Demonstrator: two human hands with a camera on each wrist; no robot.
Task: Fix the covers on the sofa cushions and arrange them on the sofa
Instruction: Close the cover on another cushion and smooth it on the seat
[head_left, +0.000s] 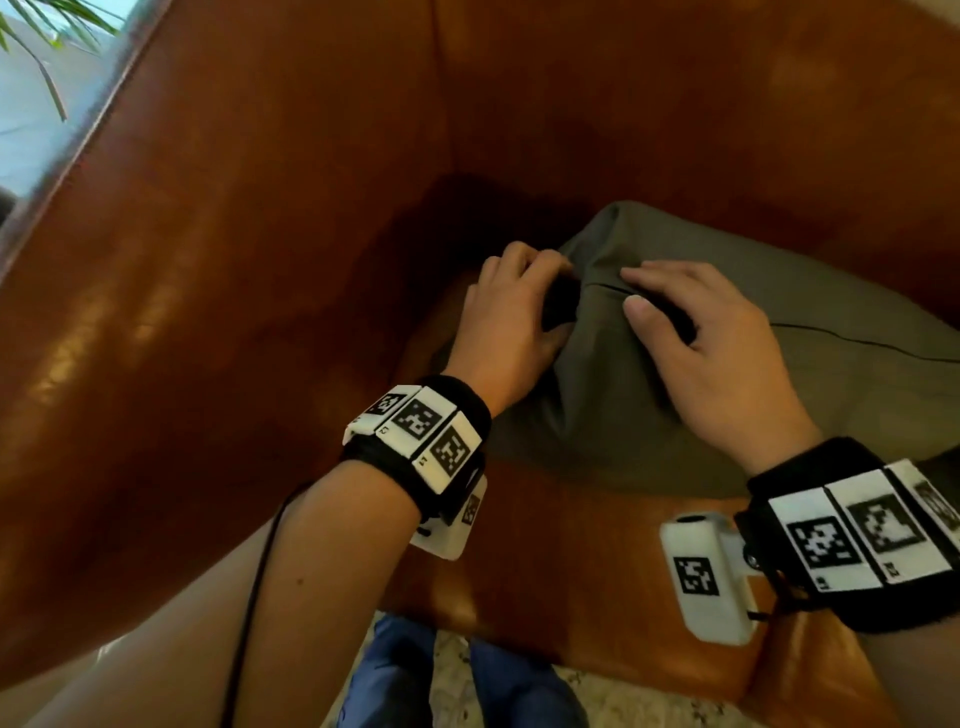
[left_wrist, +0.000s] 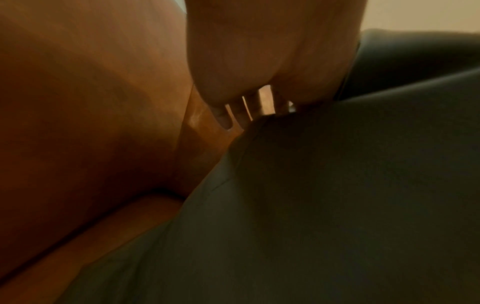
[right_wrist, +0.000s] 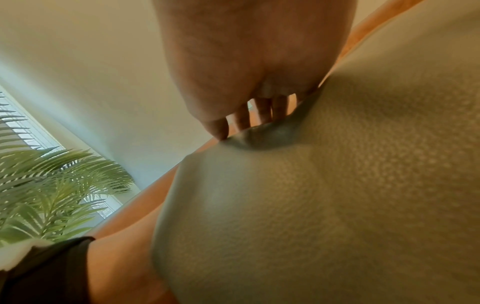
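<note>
Two hands meet on the cushion, which lies on the sofa seat. From the head, the left hand curls round its near corner; the right hand lies just beside it, fingers bent onto the cover. The left wrist view shows fingers gripping a cloth fold. The right wrist view shows fingertips digging into the cloth.
</note>
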